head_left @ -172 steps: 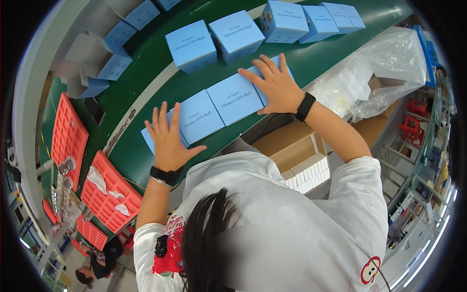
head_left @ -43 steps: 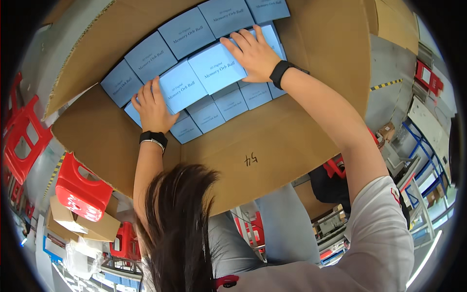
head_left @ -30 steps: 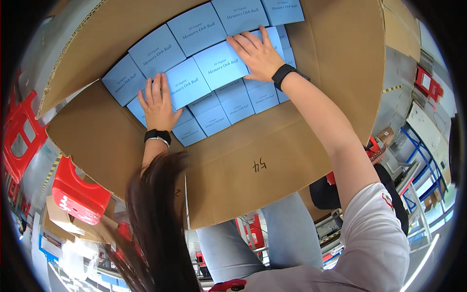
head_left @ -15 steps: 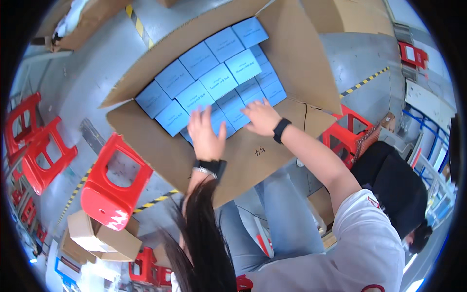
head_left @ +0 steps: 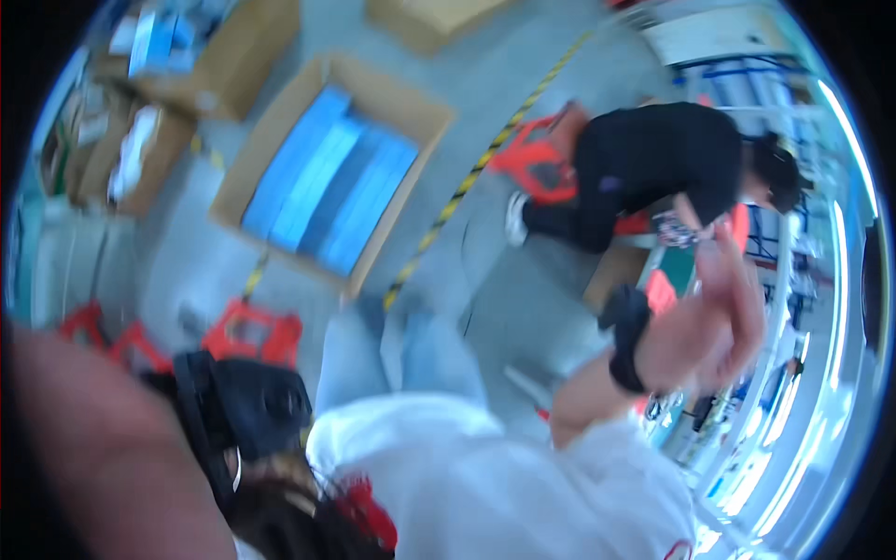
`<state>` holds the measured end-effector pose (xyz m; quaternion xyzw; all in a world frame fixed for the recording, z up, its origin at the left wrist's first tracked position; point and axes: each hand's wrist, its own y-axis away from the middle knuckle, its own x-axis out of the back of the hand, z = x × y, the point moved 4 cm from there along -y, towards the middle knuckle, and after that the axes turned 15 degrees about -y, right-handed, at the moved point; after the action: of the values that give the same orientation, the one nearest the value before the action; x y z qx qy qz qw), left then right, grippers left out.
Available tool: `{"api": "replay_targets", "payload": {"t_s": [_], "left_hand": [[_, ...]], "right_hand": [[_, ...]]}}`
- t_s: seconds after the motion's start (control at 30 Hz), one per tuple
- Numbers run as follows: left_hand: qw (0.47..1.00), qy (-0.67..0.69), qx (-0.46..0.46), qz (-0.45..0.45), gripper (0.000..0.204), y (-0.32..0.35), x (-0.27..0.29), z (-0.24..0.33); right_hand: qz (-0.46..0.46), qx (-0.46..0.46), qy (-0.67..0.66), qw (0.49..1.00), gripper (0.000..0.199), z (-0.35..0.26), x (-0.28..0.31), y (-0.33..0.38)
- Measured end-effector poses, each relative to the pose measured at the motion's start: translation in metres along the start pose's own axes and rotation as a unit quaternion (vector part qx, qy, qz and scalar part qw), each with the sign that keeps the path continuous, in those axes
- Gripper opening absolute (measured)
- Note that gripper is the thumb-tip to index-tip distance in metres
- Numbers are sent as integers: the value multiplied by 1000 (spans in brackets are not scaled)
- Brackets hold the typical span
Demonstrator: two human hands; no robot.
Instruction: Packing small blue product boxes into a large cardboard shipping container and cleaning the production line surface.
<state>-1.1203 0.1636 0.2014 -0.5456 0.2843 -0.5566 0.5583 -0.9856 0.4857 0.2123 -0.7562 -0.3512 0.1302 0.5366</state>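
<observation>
Workshop floor [head_left: 532, 280], grey w/ a yellow-black tape line [head_left: 457, 191] across it; whole view smeared by motion. Biggest thing up from there: a co-worker in black [head_left: 663, 159], bent over, upper R. Next, the open brown carton [head_left: 411, 110] on the floor, upper L of centre, flat side of the tape, apart from both hands. Loaded, so prob. heavy & stiff-walled but apt to sag at the base; best grip = low, under opposite bottom edges, not by the rim. Red stool [head_left: 285, 341] sits nearer the wearer, w/ more red beside it.

Inside carton: blue boxes [head_left: 327, 177] in rows, seams too blurred to count. Each one prob. light, stiff card, smooth so a bit slippery, corners easily dented; take by two opposite sides, flat palms, no squeezing.

L arm [head_left: 103, 448] is a big blur close to the lens; can't tell its fingers' state. R hand [head_left: 714, 322], w/ black wristband [head_left: 632, 341], is up in front of the co-worker; fingers look bent, nothing visible in them, but can't tell if tips meet.
</observation>
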Motion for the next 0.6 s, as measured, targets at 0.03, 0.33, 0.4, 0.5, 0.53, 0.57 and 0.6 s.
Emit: {"api": "replay_targets", "payload": {"t_s": [0.03,0.33,0.4,0.5,0.53,0.57,0.6], "left_hand": [[999,19,-36,13,49,-20,-11,20],[883,365,-292,-39,47,-117,-6,268],[840,444,-306,-53,46,-108,-4,354],[787,524,-317,-81,45,-74,31,481],[764,549,-325,-99,45,-64,46,513],[736,574,-342,-112,45,-71,55,528],[705,599,-359,-125,45,-77,63,544]], "right_hand": [[-10,18,-25,999,47,-22,52,-17],[60,97,260,959,49,-496,352,99],[71,89,333,936,49,-588,370,130],[77,75,403,909,48,-737,370,197],[88,65,426,898,47,-772,359,215],[103,62,452,884,47,-799,354,220],[119,60,480,867,47,-908,340,275]]}}
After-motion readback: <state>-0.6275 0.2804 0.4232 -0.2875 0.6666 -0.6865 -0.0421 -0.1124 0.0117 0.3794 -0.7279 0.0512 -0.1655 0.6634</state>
